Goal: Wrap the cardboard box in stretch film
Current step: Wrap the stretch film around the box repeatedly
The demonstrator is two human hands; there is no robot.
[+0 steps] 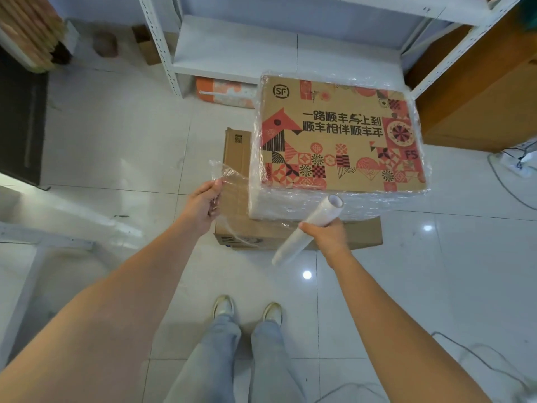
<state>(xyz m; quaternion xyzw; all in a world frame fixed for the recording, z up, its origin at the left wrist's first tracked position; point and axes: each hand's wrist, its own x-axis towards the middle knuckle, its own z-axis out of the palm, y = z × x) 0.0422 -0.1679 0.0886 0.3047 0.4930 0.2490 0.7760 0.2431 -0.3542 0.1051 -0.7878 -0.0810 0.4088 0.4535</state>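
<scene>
A cardboard box (pixel 340 132) with red and black prints stands on a plain flat carton (pixel 235 152) on the floor. Clear stretch film covers its sides and wrinkles over the top edges. My left hand (pixel 203 203) pinches the loose end of the film (pixel 229 177), which stretches from the box's left near corner. My right hand (pixel 327 232) grips a white film roll (pixel 305 231) in front of the box; the roll is tilted, its open end up near the box's front face.
A white metal shelf rack (pixel 232 48) stands behind the box, with a wooden cabinet (pixel 476 91) at right. Cables (pixel 505 175) lie on the tiles at far right. A dark panel (pixel 20 120) and wooden slats are at left. My feet (pixel 247 309) stand on the tiled floor.
</scene>
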